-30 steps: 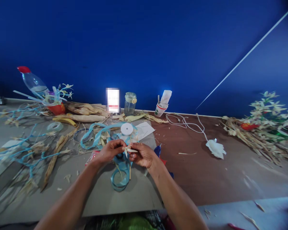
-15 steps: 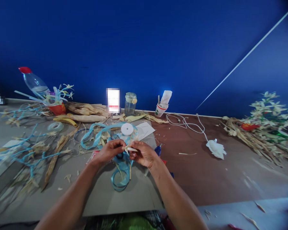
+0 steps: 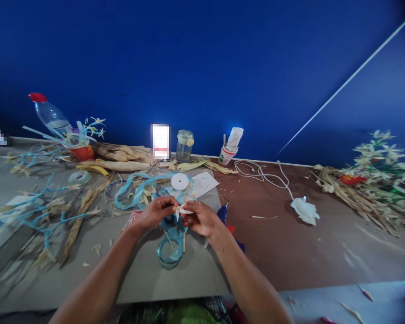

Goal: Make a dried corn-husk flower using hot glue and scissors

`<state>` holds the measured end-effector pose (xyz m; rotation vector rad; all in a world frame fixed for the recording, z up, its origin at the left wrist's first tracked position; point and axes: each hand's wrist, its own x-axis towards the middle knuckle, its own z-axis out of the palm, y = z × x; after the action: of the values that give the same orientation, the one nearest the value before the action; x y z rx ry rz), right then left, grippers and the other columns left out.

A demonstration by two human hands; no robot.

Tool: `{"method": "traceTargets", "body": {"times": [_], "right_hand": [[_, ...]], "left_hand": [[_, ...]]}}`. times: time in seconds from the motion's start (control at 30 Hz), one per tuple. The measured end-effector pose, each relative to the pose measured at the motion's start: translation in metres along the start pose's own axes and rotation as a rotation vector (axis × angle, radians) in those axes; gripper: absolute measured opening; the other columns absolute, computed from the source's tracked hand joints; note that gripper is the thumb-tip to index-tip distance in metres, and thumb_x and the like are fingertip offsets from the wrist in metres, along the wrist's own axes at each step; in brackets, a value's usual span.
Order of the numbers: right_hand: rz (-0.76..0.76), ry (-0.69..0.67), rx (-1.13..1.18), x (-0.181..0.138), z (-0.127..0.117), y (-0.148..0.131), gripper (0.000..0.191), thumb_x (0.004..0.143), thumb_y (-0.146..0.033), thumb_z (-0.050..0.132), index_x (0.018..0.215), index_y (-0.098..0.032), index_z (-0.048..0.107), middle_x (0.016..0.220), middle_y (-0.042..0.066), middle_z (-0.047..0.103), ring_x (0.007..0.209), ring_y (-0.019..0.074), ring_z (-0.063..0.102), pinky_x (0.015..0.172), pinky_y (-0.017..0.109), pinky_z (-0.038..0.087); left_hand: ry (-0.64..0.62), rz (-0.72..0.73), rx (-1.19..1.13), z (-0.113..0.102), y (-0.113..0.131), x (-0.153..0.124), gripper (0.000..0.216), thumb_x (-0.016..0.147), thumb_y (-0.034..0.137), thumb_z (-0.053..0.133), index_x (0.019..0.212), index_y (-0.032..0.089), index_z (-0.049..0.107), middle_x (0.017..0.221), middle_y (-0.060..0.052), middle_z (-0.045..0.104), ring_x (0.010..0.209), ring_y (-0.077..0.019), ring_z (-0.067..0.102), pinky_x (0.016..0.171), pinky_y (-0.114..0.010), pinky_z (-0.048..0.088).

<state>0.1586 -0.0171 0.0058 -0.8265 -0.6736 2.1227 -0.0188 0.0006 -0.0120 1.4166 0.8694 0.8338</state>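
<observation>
Between my two hands, above the middle of the table, is a small pale husk flower (image 3: 178, 211) with pointed petals. My left hand (image 3: 158, 212) pinches its left side between thumb and fingertips. From the right, my right hand (image 3: 201, 218) grips it with thumb and curled fingers, and a white petal tip sticks out there. The fingers partly cover the flower. Just behind and beneath the hands lie coils of light blue ribbon (image 3: 169, 257) and a white spool (image 3: 180, 181).
Blue-wrapped branches with pale flowers (image 3: 50, 213) spread at left, beside dry husk strips (image 3: 84, 204). Along the wall stand a bottle (image 3: 52, 117), a red cup (image 3: 83, 152), a lit phone (image 3: 160, 140), a jar (image 3: 184, 146) and a white cup (image 3: 227, 154). Right are a cable (image 3: 283, 177) and white flowers (image 3: 378, 153).
My hands stay almost in place, still pinching the flower. Its petals have turned slightly and one now points down more clearly. The whole view has shifted a little.
</observation>
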Motion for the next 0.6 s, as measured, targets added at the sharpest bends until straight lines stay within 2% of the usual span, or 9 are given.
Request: {"method": "traceTargets", "body": {"times": [0.13, 0.33, 0.6], "right_hand": [[-0.001, 0.011, 0.004, 0.0001, -0.0002, 0.0013, 0.018, 0.061, -0.023, 0.074, 0.061, -0.012, 0.059, 0.05, -0.003, 0.055, 0.041, 0.0043, 0.036, 0.045, 0.021, 0.025], [0.005, -0.018, 0.11, -0.0008, 0.0001, 0.0009, 0.022, 0.066, -0.031, 0.073, 0.067, -0.013, 0.059, 0.056, -0.002, 0.057, 0.043, 0.0055, 0.038, 0.047, 0.021, 0.028], [-0.061, -0.076, 0.173, -0.0015, 0.0011, -0.0002, 0.027, 0.062, -0.035, 0.076, 0.07, -0.012, 0.062, 0.059, -0.001, 0.06, 0.044, 0.006, 0.041, 0.048, 0.021, 0.032]], "left_hand": [[0.001, 0.001, 0.007, -0.0005, 0.0006, -0.0001, 0.019, 0.073, 0.033, 0.066, 0.072, 0.013, 0.064, 0.063, 0.0, 0.054, 0.056, -0.0091, 0.044, 0.053, -0.02, 0.032], [-0.012, -0.031, -0.166, -0.0004, -0.0048, -0.0005, 0.024, 0.071, 0.035, 0.069, 0.076, 0.013, 0.063, 0.065, -0.001, 0.057, 0.056, -0.0095, 0.047, 0.052, -0.02, 0.035], [0.022, -0.046, -0.325, 0.0034, 0.003, -0.003, 0.025, 0.068, 0.033, 0.074, 0.078, 0.013, 0.063, 0.071, -0.004, 0.063, 0.06, -0.0105, 0.053, 0.054, -0.021, 0.04]]}}
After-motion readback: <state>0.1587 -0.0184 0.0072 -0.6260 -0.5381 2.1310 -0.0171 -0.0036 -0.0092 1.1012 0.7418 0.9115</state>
